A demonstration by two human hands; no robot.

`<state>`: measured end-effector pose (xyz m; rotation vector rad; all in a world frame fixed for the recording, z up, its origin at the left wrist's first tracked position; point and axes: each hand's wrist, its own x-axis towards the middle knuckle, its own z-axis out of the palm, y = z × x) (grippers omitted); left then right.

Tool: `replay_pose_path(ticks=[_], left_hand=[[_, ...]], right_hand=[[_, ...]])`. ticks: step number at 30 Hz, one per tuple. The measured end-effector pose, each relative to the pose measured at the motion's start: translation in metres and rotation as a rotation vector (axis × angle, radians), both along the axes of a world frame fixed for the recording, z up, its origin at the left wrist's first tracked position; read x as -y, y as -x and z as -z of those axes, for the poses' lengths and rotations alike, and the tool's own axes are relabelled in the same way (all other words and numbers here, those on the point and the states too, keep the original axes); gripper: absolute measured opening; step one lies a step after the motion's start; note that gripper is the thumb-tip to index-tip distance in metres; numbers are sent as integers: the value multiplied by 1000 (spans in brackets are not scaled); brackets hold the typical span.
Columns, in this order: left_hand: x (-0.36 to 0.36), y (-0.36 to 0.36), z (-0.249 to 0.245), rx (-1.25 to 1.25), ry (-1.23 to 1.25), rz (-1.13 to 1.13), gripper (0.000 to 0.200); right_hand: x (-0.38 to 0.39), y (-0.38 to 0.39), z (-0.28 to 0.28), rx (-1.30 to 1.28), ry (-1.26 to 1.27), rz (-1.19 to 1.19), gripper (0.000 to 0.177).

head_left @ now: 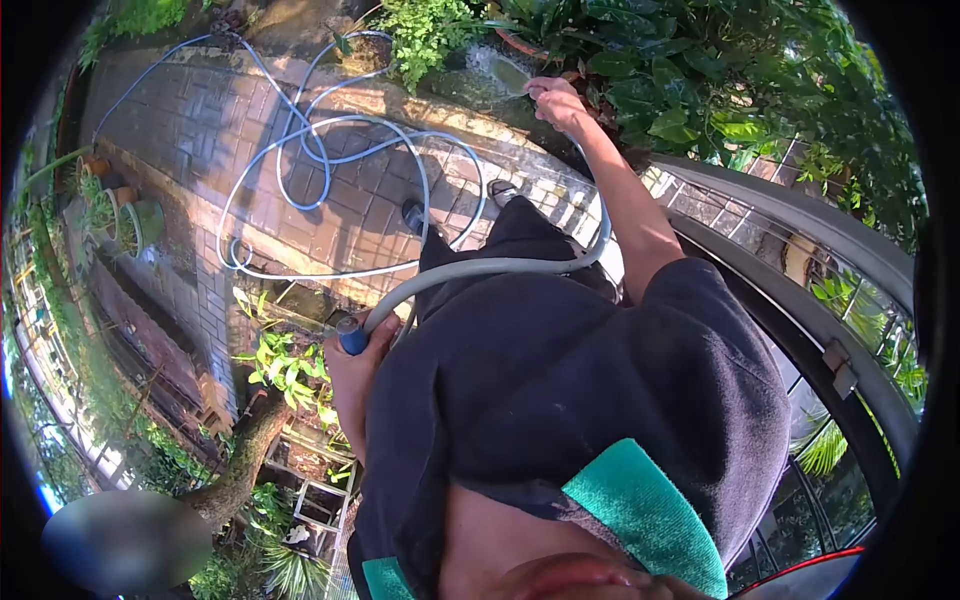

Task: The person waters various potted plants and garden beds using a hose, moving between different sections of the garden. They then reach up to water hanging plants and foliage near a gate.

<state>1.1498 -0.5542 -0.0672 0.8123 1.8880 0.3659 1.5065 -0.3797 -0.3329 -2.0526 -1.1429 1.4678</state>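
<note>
My right hand (pixel 556 103), at the upper right, is closed around the end of a thin hose, with water spraying beside it toward the ground and plants. Below my chest on the left, my left hand (pixel 358 375) grips a thick grey hose (pixel 490 267) near its blue end piece (pixel 351 336). This grey hose curves across the front of my dark shirt toward my right forearm. A long light-blue hose (pixel 345 119) lies in loose loops on the brick paving, around and in front of my feet.
Dense green plants (pixel 670 110) border the upper right. Metal railings (pixel 800 215) curve down the right side. Potted plants (pixel 125 195) stand at the far left. A leafy shrub (pixel 285 370) and a tree trunk (pixel 245 465) are at the lower left.
</note>
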Motion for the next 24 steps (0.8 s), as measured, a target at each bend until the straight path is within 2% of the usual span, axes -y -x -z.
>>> replay_pose_path(ticks=[5, 8, 9, 13, 16, 19, 24], left_hand=[[0, -12, -13, -10, -14, -1, 22], [6, -14, -14, 16, -38, -14, 21], [9, -13, -13, 29, -41, -20, 21], [21, -8, -2, 6, -44, 0, 26], [26, -11, -7, 57, -70, 31, 27], [33, -10, -9, 117, -84, 39, 27], [41, -12, -12, 81, -54, -6, 26]], right_hand=[[18, 0, 19, 12, -223, -60, 30], [22, 1, 29, -38, -200, -55, 29], [22, 4, 27, 26, -300, -91, 30], [27, 12, -2, 79, -373, -118, 30], [15, 15, -19, 17, -363, -114, 30], [-10, 21, -26, 116, -549, -164, 29], [-20, 30, -49, 163, -519, -160, 23]])
